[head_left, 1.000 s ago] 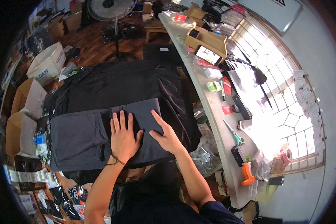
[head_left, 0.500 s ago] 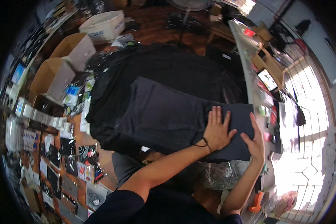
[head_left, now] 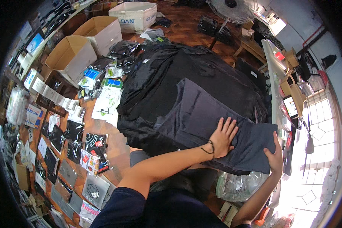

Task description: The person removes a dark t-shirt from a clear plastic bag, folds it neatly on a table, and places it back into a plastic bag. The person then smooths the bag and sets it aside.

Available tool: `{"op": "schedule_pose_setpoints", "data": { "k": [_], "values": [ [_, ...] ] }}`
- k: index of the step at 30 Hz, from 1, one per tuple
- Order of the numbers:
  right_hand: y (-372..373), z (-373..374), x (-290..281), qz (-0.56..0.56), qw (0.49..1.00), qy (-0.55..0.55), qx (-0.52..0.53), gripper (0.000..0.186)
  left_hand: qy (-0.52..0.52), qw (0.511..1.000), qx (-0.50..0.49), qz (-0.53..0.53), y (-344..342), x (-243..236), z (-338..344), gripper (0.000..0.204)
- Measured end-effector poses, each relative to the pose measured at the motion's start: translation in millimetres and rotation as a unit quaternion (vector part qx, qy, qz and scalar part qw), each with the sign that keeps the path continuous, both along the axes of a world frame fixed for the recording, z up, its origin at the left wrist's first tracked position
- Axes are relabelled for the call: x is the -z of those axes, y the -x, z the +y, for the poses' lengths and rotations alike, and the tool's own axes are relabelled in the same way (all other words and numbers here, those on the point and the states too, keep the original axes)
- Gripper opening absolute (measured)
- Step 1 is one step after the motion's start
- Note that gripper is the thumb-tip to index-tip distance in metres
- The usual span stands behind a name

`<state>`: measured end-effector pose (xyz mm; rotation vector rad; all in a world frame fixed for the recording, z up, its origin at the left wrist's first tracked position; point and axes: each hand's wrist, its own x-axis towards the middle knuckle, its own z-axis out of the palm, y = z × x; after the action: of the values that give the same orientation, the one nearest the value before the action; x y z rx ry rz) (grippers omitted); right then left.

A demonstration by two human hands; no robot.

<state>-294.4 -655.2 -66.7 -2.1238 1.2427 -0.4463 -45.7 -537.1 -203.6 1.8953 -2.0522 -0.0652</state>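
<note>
Floor [head_left: 182,24]: brown wood in a slanting pattern, seen beyond the black cloth.
Desk [head_left: 273,68]: long and pale, along the right side, with small goods crowded on it.
Black cloth pile [head_left: 152,95]: broad and wrinkled, in front of the person; what bears it is hidden.
Dark grey garment [head_left: 205,116]: laid in a flat panel across the near side of the pile, its right end towards the desk.
Fan [head_left: 233,8]: on a stand, beyond the pile.
Cardboard boxes [head_left: 74,57]: two, side by side and uncovered, left of the pile.
Left hand [head_left: 223,138]: palm down on the garment; grip wide, fingers spread, closed on nothing.
Right hand [head_left: 276,155]: at the garment's right edge; thumb and forefinger apart, the other fingers unclear, so I cannot tell whether the grip holds cloth.
Phone [head_left: 290,107]: screen lit, propped against a box on the desk.
Bracelet [head_left: 210,150]: dark cord around the left wrist.
</note>
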Motion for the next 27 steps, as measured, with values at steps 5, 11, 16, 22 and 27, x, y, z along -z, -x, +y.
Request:
{"op": "schedule_pose_setpoints", "data": {
  "k": [5, 11, 16, 22, 27],
  "values": [
    [-35, 11, -22, 0.071, 0.997, 0.032, -0.004, 0.096, -0.009, 0.991, 0.022, 0.132, -6, -5, 7, 0.085],
    [-142, 48, -68, 0.205, 0.959, 0.18, -0.082, 0.092, 0.105, 0.821, 0.075, 0.555, -91, -53, 53, 0.076],
    [-301, 102, -39, 0.279, 0.879, 0.34, -0.186, 0.083, -0.03, 0.57, -0.08, 0.817, -183, -43, 106, 0.093],
    [-301, 136, -3, -0.017, 0.964, 0.126, -0.234, 0.068, -0.018, 0.615, -0.115, 0.78, -202, -25, 105, 0.055],
    [-208, 114, 7, -0.068, 0.988, 0.111, -0.083, 0.046, -0.016, 0.856, -0.194, 0.479, -205, -47, 98, 0.048]
  ]
}}
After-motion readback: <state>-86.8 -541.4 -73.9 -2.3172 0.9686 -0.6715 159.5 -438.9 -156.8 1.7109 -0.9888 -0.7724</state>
